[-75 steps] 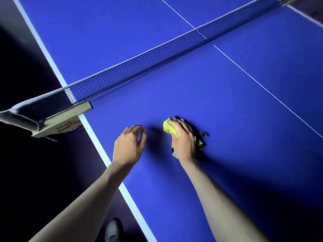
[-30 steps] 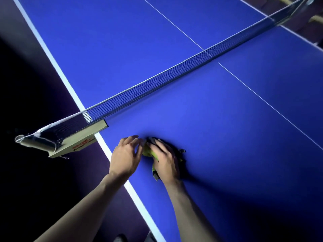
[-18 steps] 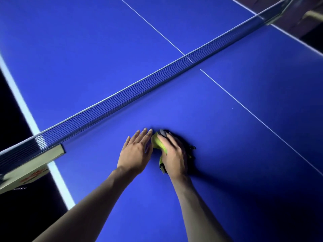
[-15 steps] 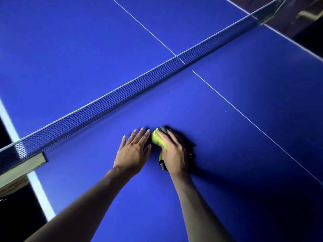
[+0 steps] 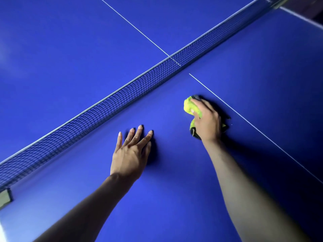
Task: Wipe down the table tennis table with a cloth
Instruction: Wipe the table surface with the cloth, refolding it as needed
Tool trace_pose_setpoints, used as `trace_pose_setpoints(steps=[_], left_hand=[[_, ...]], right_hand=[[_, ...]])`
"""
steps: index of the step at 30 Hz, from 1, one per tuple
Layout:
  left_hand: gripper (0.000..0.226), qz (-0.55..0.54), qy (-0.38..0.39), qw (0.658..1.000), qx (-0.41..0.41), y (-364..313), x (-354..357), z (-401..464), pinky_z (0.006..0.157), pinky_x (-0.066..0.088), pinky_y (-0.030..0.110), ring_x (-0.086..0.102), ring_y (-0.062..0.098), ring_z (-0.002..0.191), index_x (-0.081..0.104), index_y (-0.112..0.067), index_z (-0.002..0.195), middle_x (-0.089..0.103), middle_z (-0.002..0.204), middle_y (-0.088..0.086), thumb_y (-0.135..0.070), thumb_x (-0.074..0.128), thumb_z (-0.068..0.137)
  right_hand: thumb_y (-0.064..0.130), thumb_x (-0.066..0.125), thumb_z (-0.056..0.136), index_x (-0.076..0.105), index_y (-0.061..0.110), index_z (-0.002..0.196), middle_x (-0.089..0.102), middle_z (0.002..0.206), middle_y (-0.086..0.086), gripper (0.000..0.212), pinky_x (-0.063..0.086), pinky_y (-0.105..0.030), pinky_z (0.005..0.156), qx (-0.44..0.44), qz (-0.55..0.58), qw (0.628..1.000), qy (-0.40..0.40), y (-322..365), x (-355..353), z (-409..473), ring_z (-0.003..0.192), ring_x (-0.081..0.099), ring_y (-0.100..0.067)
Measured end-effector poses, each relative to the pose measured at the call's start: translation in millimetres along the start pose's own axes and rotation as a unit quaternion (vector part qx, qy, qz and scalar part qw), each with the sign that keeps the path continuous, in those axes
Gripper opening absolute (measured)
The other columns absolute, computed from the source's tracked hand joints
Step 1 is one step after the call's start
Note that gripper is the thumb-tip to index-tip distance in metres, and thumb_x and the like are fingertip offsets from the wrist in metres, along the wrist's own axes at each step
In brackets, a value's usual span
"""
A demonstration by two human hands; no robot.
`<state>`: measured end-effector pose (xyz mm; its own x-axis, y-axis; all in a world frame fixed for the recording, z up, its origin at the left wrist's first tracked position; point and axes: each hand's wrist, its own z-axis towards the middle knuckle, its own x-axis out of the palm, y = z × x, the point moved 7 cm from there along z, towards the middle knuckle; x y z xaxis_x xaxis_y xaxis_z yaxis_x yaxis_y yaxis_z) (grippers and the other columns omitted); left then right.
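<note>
The blue table tennis table (image 5: 174, 198) fills the view. A bunched yellow-green cloth (image 5: 189, 107) with a dark edge lies on it near the white centre line. My right hand (image 5: 207, 122) covers the cloth and presses it onto the table, fingers curled over its top. My left hand (image 5: 132, 152) lies flat on the table to the left of the cloth, fingers straight and spread, holding nothing. A gap of bare table separates the two hands.
The black net (image 5: 122, 95) with a white top band runs diagonally just beyond both hands. The white centre line (image 5: 253, 127) passes right of the cloth. A net clamp (image 5: 5, 198) shows at the left edge.
My right hand has slid the cloth to the right, toward the centre line, away from my left hand. The left hand now lies apart from the cloth. The view has shifted right along the net.
</note>
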<state>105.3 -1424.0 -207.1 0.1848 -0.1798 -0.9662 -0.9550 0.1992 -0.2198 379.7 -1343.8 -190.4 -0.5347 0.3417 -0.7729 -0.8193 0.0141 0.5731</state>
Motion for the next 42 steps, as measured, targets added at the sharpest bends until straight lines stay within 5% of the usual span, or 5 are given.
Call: trace_pose_setpoints(steps=[16, 21, 29, 35, 42], left_hand=[[0.064, 0.02, 0.061, 0.998, 0.023, 5, -3, 9, 0.127, 0.008, 0.05, 0.017, 0.016, 0.156, 0.018, -0.049, 0.158, 0.016, 0.169, -0.011, -0.054, 0.003, 0.096], [0.069, 0.042, 0.062, 0.996, 0.041, -1, -9, 5, 0.127, 0.006, 0.046, 0.021, 0.018, 0.155, 0.02, -0.046, 0.159, 0.017, 0.169, -0.008, -0.047, 0.003, 0.092], [0.07, 0.032, 0.067, 0.997, 0.027, 1, -4, 6, 0.127, 0.004, 0.043, 0.018, 0.02, 0.156, 0.022, -0.044, 0.159, 0.016, 0.169, -0.006, -0.047, 0.006, 0.091], [0.072, 0.018, 0.078, 0.996, 0.044, -2, -10, 11, 0.126, 0.01, 0.047, 0.023, 0.024, 0.154, 0.03, -0.039, 0.158, 0.023, 0.168, -0.002, -0.046, 0.006, 0.091], [0.037, -0.166, -0.021, 0.985, -0.037, 26, -78, 0, 0.095, 0.052, 0.044, 0.062, 0.037, 0.119, 0.066, -0.024, 0.13, 0.065, 0.138, 0.002, -0.033, 0.046, 0.1]], right_hand=[[0.019, 0.067, 0.096, 0.069, 0.021, 0.136, 0.071, 0.134, -0.002, 0.04, 0.029, 0.0, 0.096, 0.165, 0.029, 0.97, -0.178, -95, -156, 18, 0.122, 0.063, -0.025], [0.017, 0.071, 0.094, 0.07, 0.025, 0.135, 0.071, 0.132, -0.007, 0.041, 0.042, -0.034, 0.098, 0.215, -0.02, 0.971, -0.103, -133, -114, -2, 0.117, 0.064, -0.038], [0.01, 0.075, 0.087, 0.074, 0.025, 0.128, 0.066, 0.141, 0.004, 0.043, 0.046, -0.035, 0.107, 0.121, 0.01, 0.992, -0.045, -69, -45, 33, 0.129, 0.061, -0.023], [0.004, 0.073, 0.085, 0.074, 0.023, 0.129, 0.065, 0.141, 0.011, 0.048, 0.03, -0.003, 0.101, 0.039, 0.061, 0.996, 0.046, 23, 12, -9, 0.129, 0.057, -0.009], [0.0, 0.076, 0.08, 0.075, 0.021, 0.125, 0.068, 0.138, 0.006, 0.049, 0.037, -0.01, 0.105, 0.002, 0.075, 0.996, 0.043, 100, 28, -108, 0.126, 0.061, -0.012]])
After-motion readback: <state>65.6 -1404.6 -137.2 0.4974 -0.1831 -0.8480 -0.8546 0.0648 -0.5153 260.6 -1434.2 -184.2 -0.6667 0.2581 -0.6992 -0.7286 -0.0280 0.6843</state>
